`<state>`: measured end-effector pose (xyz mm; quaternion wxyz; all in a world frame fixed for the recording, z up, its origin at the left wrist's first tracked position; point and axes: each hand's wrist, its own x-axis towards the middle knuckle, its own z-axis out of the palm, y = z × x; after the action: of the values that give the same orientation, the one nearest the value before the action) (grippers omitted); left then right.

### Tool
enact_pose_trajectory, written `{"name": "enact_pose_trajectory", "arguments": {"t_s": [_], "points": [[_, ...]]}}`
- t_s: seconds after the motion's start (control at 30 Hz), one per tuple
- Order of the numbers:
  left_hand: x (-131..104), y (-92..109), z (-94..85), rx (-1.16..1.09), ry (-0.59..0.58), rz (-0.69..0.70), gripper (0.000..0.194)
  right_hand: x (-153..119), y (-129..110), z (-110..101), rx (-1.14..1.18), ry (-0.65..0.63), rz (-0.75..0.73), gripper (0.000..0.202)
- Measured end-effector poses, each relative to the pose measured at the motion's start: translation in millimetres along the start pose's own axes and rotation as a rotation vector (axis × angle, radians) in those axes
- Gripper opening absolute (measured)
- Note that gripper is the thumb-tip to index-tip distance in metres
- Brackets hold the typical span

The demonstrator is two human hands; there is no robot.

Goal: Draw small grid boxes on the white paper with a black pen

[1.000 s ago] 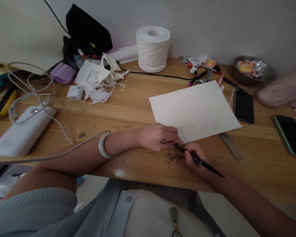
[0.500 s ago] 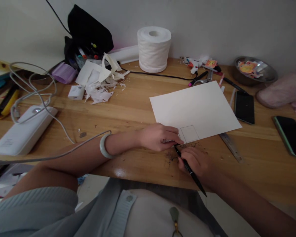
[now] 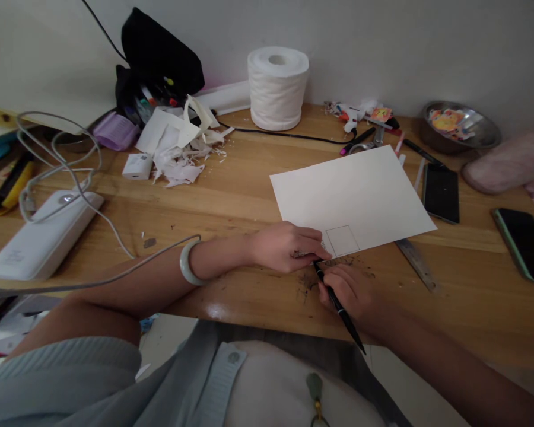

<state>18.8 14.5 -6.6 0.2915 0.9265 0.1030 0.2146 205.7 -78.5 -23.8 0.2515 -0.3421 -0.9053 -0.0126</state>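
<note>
My right hand (image 3: 349,293) is closed around a black pen (image 3: 351,326), its upper end pointing down toward the desk's front edge. The pen's tip meets the fingertips of my left hand (image 3: 291,246), where the exact contact is hidden. The left fingers are curled and pressed together over a small piece with dark marks that I cannot make out. Beside them lies a white sheet of paper (image 3: 351,190) with a small rectangle drawn near its front edge. Dark ink scribbles mark the wood just in front of the sheet. From under the paper sticks a ruler (image 3: 416,265).
Paper scraps (image 3: 178,154) and a tissue roll (image 3: 278,89) stand at the back. A white power bank (image 3: 44,237) with a looped cable sits left. Two phones (image 3: 440,193) and a metal bowl (image 3: 480,127) are on the right, by another person's sleeve (image 3: 511,157).
The pen's rear end has swung slightly to the left, and my right fingers have shifted a little with it. My left hand and the paper stay in place.
</note>
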Motion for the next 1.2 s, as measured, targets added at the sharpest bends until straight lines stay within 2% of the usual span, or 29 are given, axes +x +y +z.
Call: {"name": "enact_pose_trajectory", "arguments": {"t_s": [0.17, 0.3, 0.47, 0.67, 0.87, 1.03, 1.2], "points": [[0.5, -0.2, -0.3, -0.006, -0.01, -0.023, 0.024, -1.2, 0.1, -2.3, 0.063, 0.066, -0.009, 0.013], [1.0, -1.3, 0.5, -0.035, 0.011, -0.026, 0.024, -2.4, 1.9, -7.0, 0.218, 0.118, -0.037, 0.017], [0.1, -3.0, -0.8, -0.084, 0.08, 0.009, 0.024, -3.3, 4.8, -8.0, 0.362, 0.049, 0.093, 0.017], [-2.8, -6.3, -2.2, -0.067, 0.114, 0.089, 0.023, 3.1, 3.0, -8.0, 0.37, 0.131, 0.096, 0.012], [-3.1, -7.1, -3.1, -0.048, 0.099, 0.14, 0.025, 3.1, 3.3, -7.5, 0.361, 0.121, 0.085, 0.013], [-3.0, -7.0, -2.7, -0.001, 0.104, 0.149, 0.026, 0.9, 3.7, -6.8, 0.388, 0.086, 0.13, 0.011], [-3.8, -7.0, -1.4, 0.038, 0.089, 0.142, 0.027, 0.3, 3.5, -6.6, 0.385, 0.103, 0.131, 0.012]]}}
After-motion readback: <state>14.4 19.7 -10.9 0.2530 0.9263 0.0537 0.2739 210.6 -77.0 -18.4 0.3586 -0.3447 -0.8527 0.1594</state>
